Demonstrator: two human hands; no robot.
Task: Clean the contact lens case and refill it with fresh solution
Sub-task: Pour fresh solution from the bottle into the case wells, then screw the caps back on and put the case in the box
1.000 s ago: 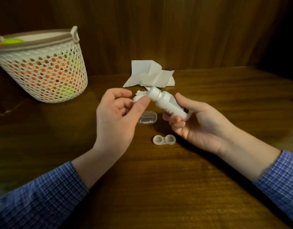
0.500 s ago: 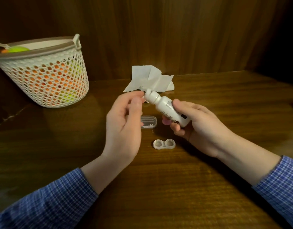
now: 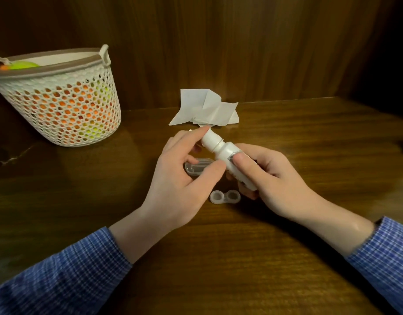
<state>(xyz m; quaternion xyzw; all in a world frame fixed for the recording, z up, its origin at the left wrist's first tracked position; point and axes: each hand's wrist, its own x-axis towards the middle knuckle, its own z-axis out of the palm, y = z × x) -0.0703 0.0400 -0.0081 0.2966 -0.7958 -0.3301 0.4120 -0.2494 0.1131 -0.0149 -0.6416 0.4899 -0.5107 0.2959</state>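
Over the desk [image 3: 287, 258], my left hand [image 3: 184, 178] has slid onto the bottle [image 3: 228, 155] cap, fingers pinching; right hand [image 3: 271, 178] grips the body. I'd say uncapping; case [image 3: 225, 196] waits below.

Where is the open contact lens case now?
The contact lens case lies on the wooden table in the middle of the head view, just below the solution bottle, between both hands.
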